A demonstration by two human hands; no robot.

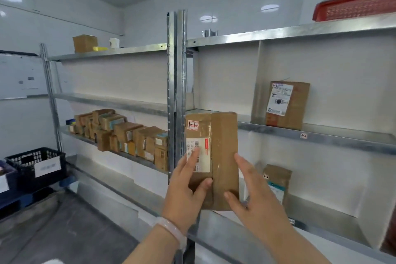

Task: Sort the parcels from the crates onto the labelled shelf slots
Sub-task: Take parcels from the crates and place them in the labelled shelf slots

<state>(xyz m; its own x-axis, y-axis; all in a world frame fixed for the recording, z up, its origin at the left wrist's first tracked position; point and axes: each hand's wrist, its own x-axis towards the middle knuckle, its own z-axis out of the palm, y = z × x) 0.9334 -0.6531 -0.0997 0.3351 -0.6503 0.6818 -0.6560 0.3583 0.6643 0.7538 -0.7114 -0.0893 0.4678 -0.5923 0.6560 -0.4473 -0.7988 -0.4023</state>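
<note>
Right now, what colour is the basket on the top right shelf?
Red; the basket shows best in the head view.

Parcel between left hand and right hand
</note>
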